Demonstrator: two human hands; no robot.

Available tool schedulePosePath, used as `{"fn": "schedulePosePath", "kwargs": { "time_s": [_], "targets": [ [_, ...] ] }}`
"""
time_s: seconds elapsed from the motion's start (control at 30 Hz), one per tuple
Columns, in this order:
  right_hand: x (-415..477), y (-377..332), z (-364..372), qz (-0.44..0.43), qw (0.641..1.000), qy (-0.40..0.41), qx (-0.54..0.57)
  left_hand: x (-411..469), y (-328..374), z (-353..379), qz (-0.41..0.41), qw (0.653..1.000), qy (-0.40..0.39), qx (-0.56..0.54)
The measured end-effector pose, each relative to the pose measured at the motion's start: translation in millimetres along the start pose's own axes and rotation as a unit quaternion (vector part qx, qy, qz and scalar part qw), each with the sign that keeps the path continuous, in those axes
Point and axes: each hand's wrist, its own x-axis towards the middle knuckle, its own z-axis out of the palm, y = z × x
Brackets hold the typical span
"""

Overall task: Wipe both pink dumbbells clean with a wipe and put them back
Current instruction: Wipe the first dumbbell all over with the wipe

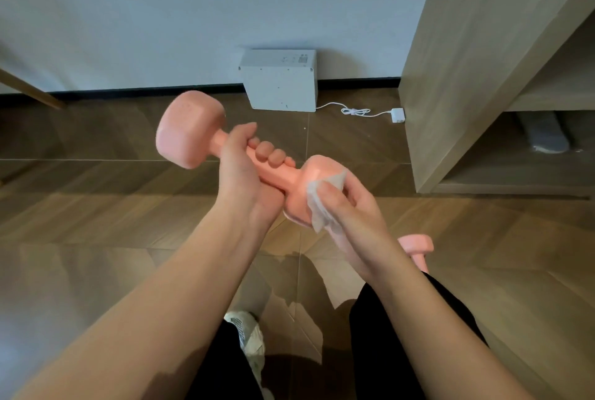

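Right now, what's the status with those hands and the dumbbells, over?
Left hand grips raised dumbbell by its handle. Right hand holds wipe on its near head. Second dumbbell on floor, partly behind right arm. Nothing blocking.

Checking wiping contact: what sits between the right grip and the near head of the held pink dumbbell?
A crumpled white wipe, pinched by the right grip against the near head of the smooth pink dumbbell; the head view shows it.
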Motion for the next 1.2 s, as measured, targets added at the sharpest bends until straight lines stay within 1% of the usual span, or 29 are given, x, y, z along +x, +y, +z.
{"fn": "schedulePosePath", "kwargs": {
  "time_s": [0.07, 0.13, 0.17, 0.23, 0.3, 0.37, 0.4, 0.43, 0.5, 0.53, 0.6, 0.63, 0.7, 0.73, 0.77, 0.83, 0.87, 0.9, 0.97, 1.0, 1.03, 1.1, 1.13, 1.17, 1.2],
  "targets": [
    [-3.1, -2.8, -1.4, -0.047, 0.989, 0.017, -0.136, 3.2, 5.1, 0.3, 0.000, 1.000, 0.000, 0.007],
    [-6.8, -1.1, -2.8, -0.101, 0.972, 0.035, -0.208, 6.4, 7.1, 2.3, 0.002, 0.999, -0.012, 0.032],
    [-8.2, -0.1, -3.1, -0.136, 0.965, 0.048, -0.218, 7.7, 7.4, 3.8, 0.005, 0.999, -0.015, 0.045],
    [-9.3, -1.1, -5.3, -0.192, 0.958, 0.087, -0.192, 10.2, 7.4, 6.4, 0.011, 0.998, -0.019, 0.067],
    [-7.8, -3.1, -9.7, -0.220, 0.952, 0.139, -0.161, 10.7, 7.4, 7.9, 0.009, 0.997, -0.021, 0.080],
    [-6.7, -6.0, -11.1, -0.245, 0.935, 0.183, -0.181, 11.2, 6.2, 8.5, 0.000, 0.996, -0.032, 0.089],
    [-7.2, -6.6, -9.9, -0.253, 0.932, 0.171, -0.195, 10.8, 5.1, 8.7, -0.004, 0.995, -0.037, 0.095],
    [-7.7, -6.2, -7.9, -0.249, 0.936, 0.136, -0.208, 10.2, 3.9, 8.8, -0.006, 0.994, -0.041, 0.100],
    [-7.9, -3.6, -5.6, -0.215, 0.945, 0.058, -0.241, 9.3, 2.1, 8.5, -0.007, 0.993, -0.046, 0.106],
    [-7.3, -2.3, -6.8, -0.196, 0.945, 0.038, -0.260, 8.8, 2.0, 8.4, -0.006, 0.993, -0.046, 0.107],
    [-5.9, 1.5, -12.7, -0.185, 0.932, 0.011, -0.312, 8.7, 3.9, 7.0, -0.006, 0.993, -0.041, 0.107],
    [-6.9, 2.4, -14.0, -0.202, 0.920, -0.006, -0.337, 9.0, 5.7, 5.6, -0.004, 0.994, -0.037, 0.107],
    [-9.6, 5.4, -13.4, -0.262, 0.887, -0.037, -0.378, 9.7, 9.8, 1.6, -0.002, 0.995, -0.028, 0.100],
    [-9.9, 7.4, -12.3, -0.280, 0.876, -0.046, -0.389, 10.0, 11.8, -0.6, -0.003, 0.995, -0.025, 0.095],
    [-8.8, 7.7, -10.9, -0.276, 0.874, -0.046, -0.398, 9.9, 13.6, -2.3, -0.003, 0.996, -0.021, 0.092],
    [-5.5, 8.2, -10.3, -0.222, 0.894, -0.037, -0.387, 9.4, 16.2, -4.7, 0.000, 0.995, -0.012, 0.097],
    [-4.3, 8.8, -11.9, -0.210, 0.900, -0.037, -0.381, 8.7, 17.1, -5.4, 0.003, 0.995, -0.008, 0.102],
    [-4.9, 8.5, -11.6, -0.230, 0.890, -0.036, -0.391, 7.8, 17.9, -5.5, 0.007, 0.994, -0.006, 0.104],
    [-8.7, 12.1, -10.8, -0.300, 0.852, -0.042, -0.426, 6.3, 19.4, -4.9, 0.011, 0.995, -0.013, 0.099],
    [-8.7, 12.7, -9.4, -0.321, 0.844, -0.049, -0.426, 5.6, 20.1, -4.7, 0.013, 0.995, -0.018, 0.095],
    [-7.4, 11.8, -8.1, -0.320, 0.848, -0.050, -0.419, 4.7, 20.8, -4.6, 0.015, 0.995, -0.020, 0.094],
    [-5.1, 10.1, -4.9, -0.268, 0.883, -0.047, -0.383, 2.8, 21.4, -4.7, 0.019, 0.994, -0.022, 0.103],
    [-3.8, 9.7, -4.6, -0.253, 0.891, -0.049, -0.374, 2.2, 21.7, -4.9, 0.022, 0.994, -0.020, 0.110],
    [-3.7, 9.1, -3.5, -0.268, 0.881, -0.048, -0.386, 1.3, 21.9, -5.4, 0.025, 0.993, -0.017, 0.116],
    [-4.8, 10.2, -2.4, -0.301, 0.857, -0.049, -0.415, 0.5, 22.2, -5.7, 0.026, 0.992, -0.016, 0.120]
  ]
}}
